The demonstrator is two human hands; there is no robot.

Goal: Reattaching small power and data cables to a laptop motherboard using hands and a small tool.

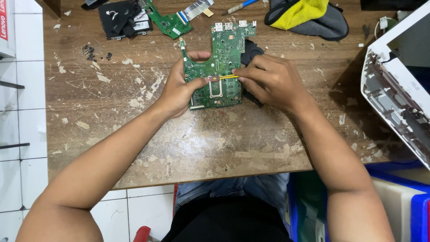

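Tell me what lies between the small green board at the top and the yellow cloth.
In the head view, a flat ribbon cable and a blue-handled tool lie between the small green board and yellow cloth.

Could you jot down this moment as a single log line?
left hand: holds green circuit board | right hand: pinches thin yellow tool on board | surface: worn wooden table

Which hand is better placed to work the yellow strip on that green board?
Probably the right hand: its fingers already pinch the yellow strip, while the left hand grips the green circuit board, steadying it.
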